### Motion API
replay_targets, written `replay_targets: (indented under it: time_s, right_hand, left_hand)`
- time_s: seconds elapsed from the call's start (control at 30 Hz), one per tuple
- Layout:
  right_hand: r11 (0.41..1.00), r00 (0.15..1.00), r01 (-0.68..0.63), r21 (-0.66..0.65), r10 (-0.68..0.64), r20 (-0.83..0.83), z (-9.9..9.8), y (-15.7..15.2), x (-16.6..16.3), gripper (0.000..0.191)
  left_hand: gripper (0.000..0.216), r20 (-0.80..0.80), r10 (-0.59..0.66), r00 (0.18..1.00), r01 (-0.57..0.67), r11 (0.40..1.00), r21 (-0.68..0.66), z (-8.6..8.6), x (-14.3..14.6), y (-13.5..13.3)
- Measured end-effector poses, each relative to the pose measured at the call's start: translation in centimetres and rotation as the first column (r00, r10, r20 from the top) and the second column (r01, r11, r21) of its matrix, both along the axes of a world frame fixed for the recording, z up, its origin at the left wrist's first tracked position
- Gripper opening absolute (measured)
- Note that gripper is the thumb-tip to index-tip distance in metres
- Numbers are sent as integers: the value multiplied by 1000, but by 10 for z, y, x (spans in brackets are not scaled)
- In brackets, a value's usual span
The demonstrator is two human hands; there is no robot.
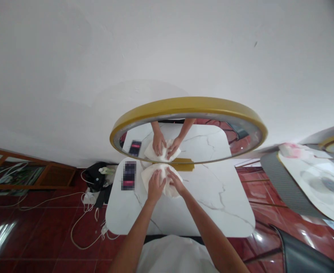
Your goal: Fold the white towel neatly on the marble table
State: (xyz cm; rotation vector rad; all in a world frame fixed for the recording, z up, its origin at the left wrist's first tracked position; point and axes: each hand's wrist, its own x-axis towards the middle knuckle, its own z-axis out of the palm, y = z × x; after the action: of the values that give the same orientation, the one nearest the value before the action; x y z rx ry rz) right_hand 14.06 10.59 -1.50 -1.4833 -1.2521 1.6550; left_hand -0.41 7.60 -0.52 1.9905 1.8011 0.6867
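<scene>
A white cloth [168, 192] lies bunched on the white counter [224, 214], left of its middle and close to the back edge. The left hand [156, 185] rests on the left part of the cloth, fingers pointing away from the person. The right hand [176, 182] reaches in from the other side, its fingers angled toward the left hand, with a raised fold of cloth between the two. Both hands touch the cloth; whether either grip is closed on a fold or only lying on it, I cannot tell, as the fingertips are partly hidden.

To the left of the cloth, just beside it, is a dark phone [128, 175], blurred into blocks, with a pink band near its lower end. Behind the cloth stands an oval mirror [189, 104] with a gold frame, a gold base [184, 167] under it, against a white wall [167, 49]. Its glass shows the hands, the cloth and the phone again. Red tiles cover the floor [50, 231], where a black bag [95, 177] sits left of the counter. A dark chair [306, 252] is at the lower right.
</scene>
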Motion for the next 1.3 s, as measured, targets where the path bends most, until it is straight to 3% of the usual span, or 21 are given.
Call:
replay_targets:
  time_s: [0.13, 0.3, 0.43, 0.53, 0.6, 0.67, 0.73, 0.83, 1.03, 1.3]
  right_hand:
    - [997, 993, 37, -70, -45, -113, 0, -6, 9, 57]
    - [997, 992, 35, -63, -42, -122, -13, -19, 12, 58]
    - [1000, 998, -14, 25, 16, -68, -23, -40, 20, 60]
    - [991, 997, -69, 118, 74, -35, -20, -58, 29, 52]
    - [966, 987, -152, 210, 136, 85, -15, -68, 37, 46]
    - [918, 929, -267, 292, 164, 331, -9, -75, 45, 46]
    - [887, 807, -346, 306, 115, 580, -7, -79, 53, 52]
    - [906, 643, -339, 253, 27, 765, -8, -81, 62, 59]
    - [869, 492, -460, 182, 80, 867, -16, -80, 60, 67]
    - [846, 454, -485, 222, 27, 891, -18, -85, 59, 67]
  left_hand:
    - [54, -77, -1, 997, -2, 999, -36, -4, 5, 7]
    - [63, -207, 9, 978, -32, 993, -110, 1, 0, 21]
    - [61, -310, -42, 950, -2, 990, -138, 6, -8, 33]
    - [62, -345, -67, 936, 22, 991, -132, 7, -13, 36]
    - [62, -350, -66, 934, 22, 992, -127, 6, -15, 36]
    - [62, -346, -66, 936, 24, 992, -125, 6, -19, 38]
    - [60, -342, -76, 937, 35, 992, -123, 6, -24, 40]
    - [59, -326, -99, 940, 53, 988, -146, 7, -32, 46]
    - [62, -295, -117, 948, 56, 977, -207, 12, -30, 43]
    - [60, -302, -255, 918, 202, 960, -196, 11, -12, 12]
